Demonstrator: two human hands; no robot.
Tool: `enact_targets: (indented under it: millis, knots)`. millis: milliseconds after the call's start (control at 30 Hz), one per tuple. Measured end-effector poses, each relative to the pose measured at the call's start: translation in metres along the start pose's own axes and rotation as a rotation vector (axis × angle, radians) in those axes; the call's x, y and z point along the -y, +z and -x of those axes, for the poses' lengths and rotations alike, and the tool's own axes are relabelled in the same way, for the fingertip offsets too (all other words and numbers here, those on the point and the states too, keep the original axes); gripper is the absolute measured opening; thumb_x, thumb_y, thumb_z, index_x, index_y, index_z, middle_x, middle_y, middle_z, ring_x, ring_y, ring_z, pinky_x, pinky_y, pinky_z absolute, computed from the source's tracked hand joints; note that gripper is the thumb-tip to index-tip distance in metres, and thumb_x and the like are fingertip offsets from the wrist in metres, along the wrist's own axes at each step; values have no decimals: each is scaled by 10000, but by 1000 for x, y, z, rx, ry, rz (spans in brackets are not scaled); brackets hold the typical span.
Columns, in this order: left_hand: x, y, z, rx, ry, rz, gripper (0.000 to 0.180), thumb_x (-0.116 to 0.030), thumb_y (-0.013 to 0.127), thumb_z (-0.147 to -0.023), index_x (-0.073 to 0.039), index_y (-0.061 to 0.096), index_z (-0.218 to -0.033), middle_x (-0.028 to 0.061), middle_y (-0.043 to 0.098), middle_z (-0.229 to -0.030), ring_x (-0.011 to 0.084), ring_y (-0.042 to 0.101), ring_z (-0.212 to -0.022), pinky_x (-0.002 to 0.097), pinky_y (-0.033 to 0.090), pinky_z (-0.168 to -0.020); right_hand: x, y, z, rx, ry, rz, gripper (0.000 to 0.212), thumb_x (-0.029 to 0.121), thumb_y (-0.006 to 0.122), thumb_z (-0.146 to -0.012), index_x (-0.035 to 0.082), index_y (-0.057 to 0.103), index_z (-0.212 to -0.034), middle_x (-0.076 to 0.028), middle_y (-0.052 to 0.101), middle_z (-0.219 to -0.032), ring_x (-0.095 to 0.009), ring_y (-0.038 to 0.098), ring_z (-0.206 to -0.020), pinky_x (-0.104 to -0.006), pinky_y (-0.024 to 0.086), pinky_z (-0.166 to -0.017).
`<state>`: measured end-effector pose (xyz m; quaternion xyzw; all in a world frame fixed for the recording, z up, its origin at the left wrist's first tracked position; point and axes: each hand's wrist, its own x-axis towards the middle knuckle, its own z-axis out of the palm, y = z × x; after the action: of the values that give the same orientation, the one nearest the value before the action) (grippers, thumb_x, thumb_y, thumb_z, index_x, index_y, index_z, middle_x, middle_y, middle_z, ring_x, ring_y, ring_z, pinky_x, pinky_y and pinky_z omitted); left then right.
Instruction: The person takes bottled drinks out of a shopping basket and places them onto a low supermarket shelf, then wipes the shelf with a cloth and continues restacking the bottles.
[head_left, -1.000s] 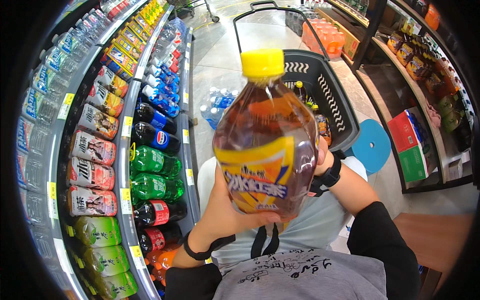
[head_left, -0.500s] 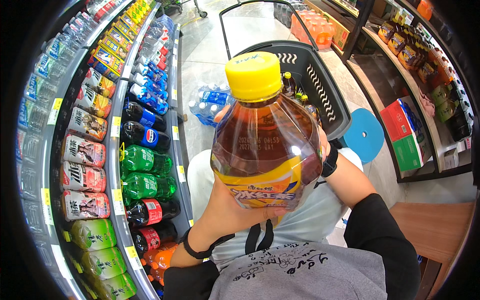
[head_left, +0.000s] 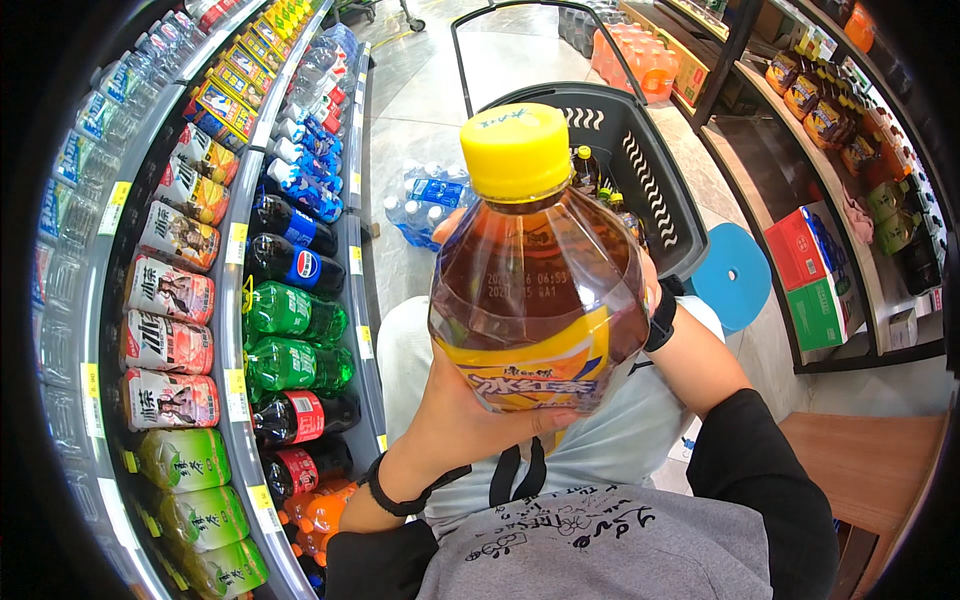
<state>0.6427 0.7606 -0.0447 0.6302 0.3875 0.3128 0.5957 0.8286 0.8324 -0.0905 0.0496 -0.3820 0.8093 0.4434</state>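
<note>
A large clear bottle of brown iced tea (head_left: 535,265) with a yellow cap and a yellow label is held up close before me, its cap tilted toward the camera. My left hand (head_left: 475,400) is wrapped round its lower left side, with the thumb across the label. On the far right side my right hand (head_left: 650,290) grips the bottle too; most of its fingers are hidden behind it. Behind the bottle stands a black shopping basket (head_left: 665,215) with a raised handle, holding some dark bottles (head_left: 586,170) with yellow and dark caps.
Shelves of drinks line the left, with green soda bottles (head_left: 300,365) and cartons of tea bottles (head_left: 170,290). A shrink-wrapped water pack (head_left: 430,195) lies on the floor beside the basket. At right are a blue stool (head_left: 735,275), a red and green box (head_left: 805,280) and wooden shelving (head_left: 760,150).
The view has shifted slightly, so shelves and basket sit a little differently in the picture. Both hands keep hold of the bottle, nearly still.
</note>
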Motion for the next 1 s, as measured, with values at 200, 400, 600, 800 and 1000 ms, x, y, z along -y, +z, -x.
enact_targets:
  millis: [200,400,600,800,1000]
  knots:
    - [10,2,1,-38,-24,48,965,-119,827,-530,-3,181,-1238,116,435,-1158,178,476,-1042,295,412,-870,-1,2,-12,-25,38,97,797,197,687,-580,1,314,-1257,-126,474,-1161,-211,484,-1043,-319,376,-912]
    - [11,7,-3,-50,-40,58,1048,-113,825,-527,-9,104,-1281,127,397,-1193,190,442,-1085,306,392,-895,-6,4,-24,-59,99,247,794,195,684,-584,3,311,-1257,-124,474,-1156,-208,484,-1040,-319,378,-909]
    - [13,8,-2,-57,-50,49,1064,-112,817,-538,-14,74,-1293,133,392,-1197,198,431,-1098,313,384,-903,-10,1,-27,-57,124,278,790,193,681,-587,4,308,-1258,-122,473,-1151,-206,483,-1038,-318,380,-906]
    - [14,13,-4,-43,-46,54,1081,-110,810,-549,-19,43,-1306,140,387,-1200,205,420,-1112,320,377,-910,-7,3,-26,-72,129,312,787,192,678,-591,6,305,-1258,-121,472,-1147,-203,482,-1035,-317,382,-903]
    - [15,12,-3,-43,-55,54,1099,-108,803,-559,-24,13,-1318,146,382,-1204,213,408,-1125,326,369,-918,-6,0,-29,-76,135,326,783,190,675,-594,8,302,-1258,-119,472,-1142,-201,482,-1033,-316,384,-900]
